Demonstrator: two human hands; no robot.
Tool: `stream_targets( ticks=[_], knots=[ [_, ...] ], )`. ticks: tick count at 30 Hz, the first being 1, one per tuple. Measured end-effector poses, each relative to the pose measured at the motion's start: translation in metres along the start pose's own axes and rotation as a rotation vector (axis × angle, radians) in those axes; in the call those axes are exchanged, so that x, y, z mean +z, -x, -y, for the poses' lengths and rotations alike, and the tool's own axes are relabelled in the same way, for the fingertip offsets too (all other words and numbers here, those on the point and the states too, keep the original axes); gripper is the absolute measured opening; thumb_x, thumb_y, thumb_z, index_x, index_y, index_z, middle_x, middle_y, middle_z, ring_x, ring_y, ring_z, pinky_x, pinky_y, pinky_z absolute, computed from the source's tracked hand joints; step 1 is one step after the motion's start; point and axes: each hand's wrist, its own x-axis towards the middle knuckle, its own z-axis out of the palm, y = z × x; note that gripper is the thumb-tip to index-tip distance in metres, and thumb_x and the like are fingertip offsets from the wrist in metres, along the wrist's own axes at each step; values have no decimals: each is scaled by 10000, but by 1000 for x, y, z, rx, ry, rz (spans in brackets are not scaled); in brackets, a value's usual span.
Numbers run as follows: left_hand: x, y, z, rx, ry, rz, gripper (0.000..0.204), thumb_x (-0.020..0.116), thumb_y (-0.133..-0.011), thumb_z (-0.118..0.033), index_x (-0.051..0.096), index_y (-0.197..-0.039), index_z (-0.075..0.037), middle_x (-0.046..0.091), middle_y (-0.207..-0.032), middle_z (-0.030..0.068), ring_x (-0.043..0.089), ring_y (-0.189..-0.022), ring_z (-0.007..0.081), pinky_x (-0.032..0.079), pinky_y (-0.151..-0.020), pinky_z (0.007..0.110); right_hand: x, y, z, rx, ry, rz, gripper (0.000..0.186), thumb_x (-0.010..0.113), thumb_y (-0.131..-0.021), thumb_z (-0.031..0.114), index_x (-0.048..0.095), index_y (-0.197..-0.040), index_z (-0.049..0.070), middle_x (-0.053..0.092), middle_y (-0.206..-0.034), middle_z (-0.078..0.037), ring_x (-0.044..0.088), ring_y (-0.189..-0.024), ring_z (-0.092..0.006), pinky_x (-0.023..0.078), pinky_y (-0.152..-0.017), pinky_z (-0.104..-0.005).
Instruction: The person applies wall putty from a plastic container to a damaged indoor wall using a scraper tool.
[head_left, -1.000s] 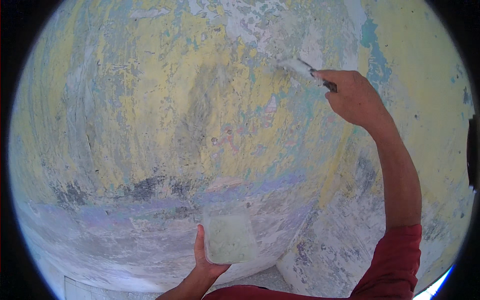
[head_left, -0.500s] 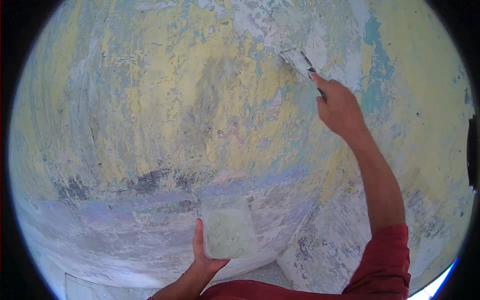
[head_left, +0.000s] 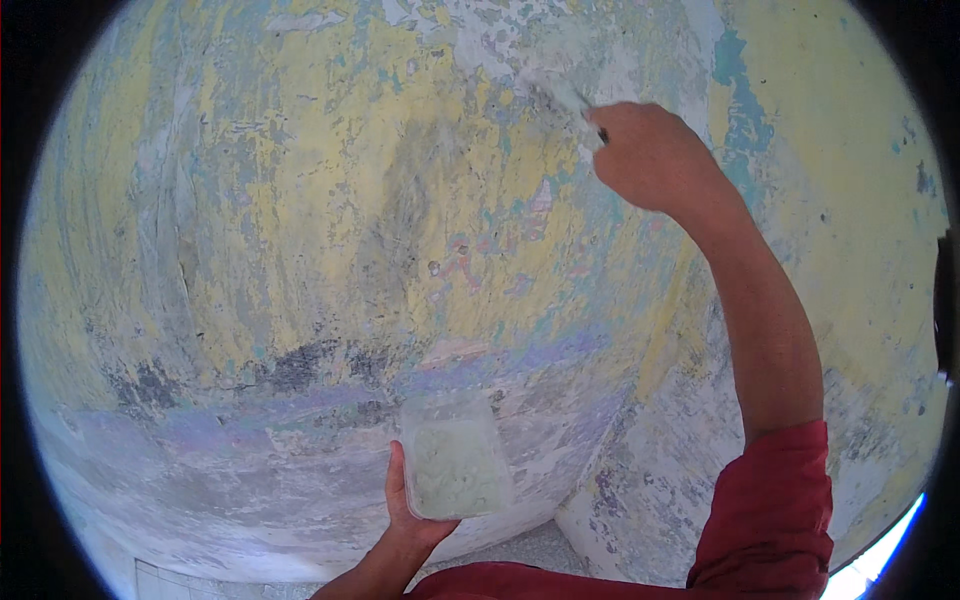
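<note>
My right hand [head_left: 655, 158] grips a putty knife [head_left: 586, 101] against the upper middle of a wall [head_left: 300, 200] with peeling yellow, white and turquoise paint. The knife's blade is mostly hidden by my fingers or too thin to make out clearly. My left hand [head_left: 408, 515] holds a translucent plastic tub [head_left: 455, 470] at the lower middle, its thumb along the left side and its fingers underneath. Pale greenish-white paste lies in the tub. A patch of bare white plaster [head_left: 510, 45] shows just above the knife.
An inside corner [head_left: 640, 400] runs down the right, where another scuffed wall [head_left: 850, 200] meets this one. A speckled grey surface [head_left: 530, 555] shows below the lavender and grey lower band of the wall. A dark object is cut off at the right rim.
My right hand and the knife have moved up and to the left, and the blade now faces more edge-on. My left hand and the tub have shifted only slightly.
</note>
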Motion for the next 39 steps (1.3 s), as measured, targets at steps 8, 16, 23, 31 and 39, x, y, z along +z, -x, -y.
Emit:
stream_targets(
  ticks=[8,16,23,31,39],
  knots=[
    [-2,-6,1,-25,33,43,845,484,-919,-782,531,-1479,-151,567,-1484,104,553,-1340,364,418,-1115,584,-14,-44,-21,-48,-15,-227,537,577,-858,166,641,-1383,72,716,-1142,-240,693,-1001,-407,537,-931,-467],
    [-10,-11,-3,-74,127,53,851,492,-910,-790,539,-1475,-155,570,-1481,115,551,-1344,367,417,-1117,591,39,7,-17,-89,-135,-183,577,571,-861,148,595,-1434,87,706,-1064,-269,692,-961,-403,534,-908,-455],
    [-10,-16,-2,-46,53,13,875,491,-904,-798,505,-1500,-159,534,-1511,126,519,-1371,384,380,-1142,616,78,67,-5,3,-257,-3,563,542,-850,118,593,-1401,20,703,-1058,-264,688,-976,-432,553,-879,-521],
    [-13,-17,-3,-12,35,-9,969,477,-890,-818,403,-1565,-126,453,-1563,189,471,-1395,443,334,-1148,679,133,149,12,-25,-301,148,590,606,-887,148,517,-1459,33,637,-909,-211,690,-838,-401,569,-764,-503],
    [-15,-14,-1,18,10,-54,1014,478,-875,-834,365,-1580,-114,445,-1556,216,461,-1390,476,345,-1130,695,170,208,-2,42,-627,117,602,675,-880,115,536,-1460,38,625,-893,-155,650,-764,-348,522,-673,-447]
  ],
)
